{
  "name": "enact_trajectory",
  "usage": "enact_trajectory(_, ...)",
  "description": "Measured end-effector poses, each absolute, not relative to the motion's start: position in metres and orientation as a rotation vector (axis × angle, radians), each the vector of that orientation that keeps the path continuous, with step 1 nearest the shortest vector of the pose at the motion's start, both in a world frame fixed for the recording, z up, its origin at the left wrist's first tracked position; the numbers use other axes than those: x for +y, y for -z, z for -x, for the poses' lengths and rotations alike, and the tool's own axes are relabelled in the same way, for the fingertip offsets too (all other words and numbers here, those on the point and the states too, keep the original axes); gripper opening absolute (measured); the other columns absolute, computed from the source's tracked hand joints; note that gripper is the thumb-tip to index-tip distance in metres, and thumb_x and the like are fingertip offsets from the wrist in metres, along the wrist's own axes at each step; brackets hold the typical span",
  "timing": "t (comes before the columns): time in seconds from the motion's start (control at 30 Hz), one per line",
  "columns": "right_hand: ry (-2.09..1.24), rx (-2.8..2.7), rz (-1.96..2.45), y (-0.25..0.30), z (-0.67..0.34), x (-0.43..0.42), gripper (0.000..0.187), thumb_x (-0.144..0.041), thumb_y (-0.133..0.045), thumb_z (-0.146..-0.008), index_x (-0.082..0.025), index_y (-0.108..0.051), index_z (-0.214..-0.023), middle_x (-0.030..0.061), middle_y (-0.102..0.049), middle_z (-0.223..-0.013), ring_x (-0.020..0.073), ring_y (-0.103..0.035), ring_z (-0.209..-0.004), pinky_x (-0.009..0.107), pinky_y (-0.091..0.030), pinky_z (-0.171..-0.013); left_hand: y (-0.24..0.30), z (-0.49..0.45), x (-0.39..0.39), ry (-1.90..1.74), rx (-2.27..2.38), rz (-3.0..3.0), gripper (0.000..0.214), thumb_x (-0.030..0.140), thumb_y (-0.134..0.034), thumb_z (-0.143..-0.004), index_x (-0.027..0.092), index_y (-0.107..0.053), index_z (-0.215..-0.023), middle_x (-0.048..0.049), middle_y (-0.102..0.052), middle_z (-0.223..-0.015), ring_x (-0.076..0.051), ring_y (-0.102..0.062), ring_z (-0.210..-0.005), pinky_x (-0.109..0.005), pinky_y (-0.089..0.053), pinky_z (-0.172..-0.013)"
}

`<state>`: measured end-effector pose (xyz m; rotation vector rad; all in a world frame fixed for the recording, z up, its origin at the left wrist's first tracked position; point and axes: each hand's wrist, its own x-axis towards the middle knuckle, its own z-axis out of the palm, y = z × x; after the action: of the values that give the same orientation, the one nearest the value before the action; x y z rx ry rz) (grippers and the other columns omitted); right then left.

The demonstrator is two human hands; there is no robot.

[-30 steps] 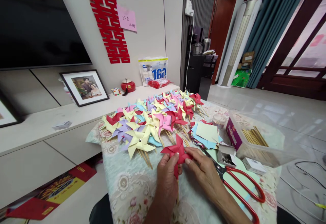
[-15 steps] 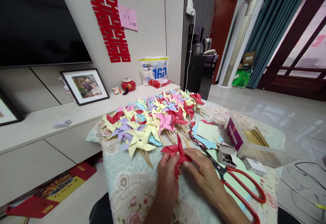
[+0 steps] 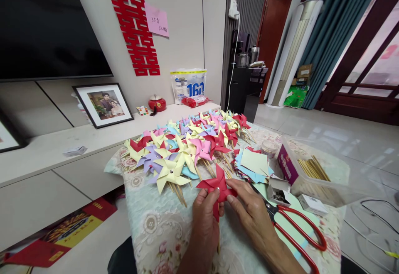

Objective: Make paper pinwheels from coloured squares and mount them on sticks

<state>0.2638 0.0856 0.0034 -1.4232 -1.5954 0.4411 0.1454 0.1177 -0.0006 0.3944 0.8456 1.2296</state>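
Note:
A red paper pinwheel (image 3: 217, 184) is held over the near part of the cloth-covered table (image 3: 162, 228). My left hand (image 3: 205, 216) grips it from below, fingers closed around its stick and lower blade. My right hand (image 3: 249, 209) pinches the pinwheel's right blade near the metal pin at its centre. A heap of finished pinwheels (image 3: 187, 149) in yellow, pink, purple, blue and red lies just beyond.
Red-handled scissors (image 3: 293, 228) lie right of my right hand. Behind them are a stack of cut paper squares (image 3: 253, 164), a small box of pins (image 3: 277, 192) and a clear bin of wooden sticks (image 3: 311, 172). A low TV shelf runs along the left.
Hardly anything has changed. Both hands keep hold of the red pinwheel, with only slight shifts of the fingers and of the view.

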Motion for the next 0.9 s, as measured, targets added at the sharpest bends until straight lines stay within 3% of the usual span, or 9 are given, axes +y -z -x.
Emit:
enact_trajectory(0.13,-0.491,-1.593,1.399,-0.005,-0.263,0.085,0.033,-0.037,-0.051,-0.099,-0.024,-0.068,-0.124,0.0106,-0.069,-0.125,0.0272,-0.062,-0.117,0.045,-0.048,-0.102,-0.002,-0.145,0.118,-1.213,0.852,-0.411,0.027,0.026,-0.084,-0.059,0.018,-0.066,-0.078,0.0024,-0.065,-0.067,-0.009,-0.051,-0.055,-0.020,-0.038,-0.049)
enact_trajectory(0.3,-0.572,-1.468,1.382,-0.006,-0.280,0.088,0.034,-0.039,-0.054,-0.098,-0.028,-0.067,-0.128,0.0081,-0.063,-0.136,0.0274,-0.053,-0.130,0.047,-0.040,-0.111,-0.004,-0.138,0.118,-1.078,0.874,-0.494,0.029,0.028,-0.084,-0.060,0.018,-0.064,-0.079,0.0044,-0.060,-0.064,-0.008,-0.048,-0.051,-0.019,-0.035,-0.047)
enact_trajectory(0.47,-0.624,-1.579,1.349,-0.027,-0.306,0.086,0.024,-0.034,-0.060,-0.095,-0.029,-0.073,-0.115,0.0086,-0.058,-0.140,0.0275,-0.052,-0.132,0.048,-0.039,-0.111,-0.005,-0.130,0.120,-0.794,0.821,-0.697,0.030,0.033,-0.082,-0.061,0.016,-0.065,-0.078,0.0038,-0.057,-0.060,-0.007,-0.042,-0.045,-0.020,-0.028,-0.042)
enact_trajectory(0.67,-0.677,-1.804,1.391,-0.038,-0.320,0.081,0.024,-0.032,-0.072,-0.087,-0.029,-0.073,-0.110,0.0082,-0.052,-0.147,0.0301,-0.043,-0.139,0.050,-0.035,-0.113,-0.006,-0.126,0.122,-0.704,0.850,-0.803,0.030,0.036,-0.078,-0.061,0.015,-0.062,-0.077,0.0031,-0.056,-0.058,-0.007,-0.041,-0.044,-0.020,-0.027,-0.040)
enact_trajectory(0.9,-0.770,-1.872,1.428,-0.035,-0.321,0.081,0.011,-0.021,-0.077,-0.082,-0.024,-0.069,-0.090,0.0051,-0.045,-0.154,0.0291,-0.035,-0.144,0.049,-0.031,-0.115,-0.005,-0.127,0.122,-0.628,0.867,-0.854,0.026,0.034,-0.076,-0.062,0.017,-0.061,-0.074,0.0029,-0.056,-0.056,-0.007,-0.039,-0.042,-0.021,-0.026,-0.040)
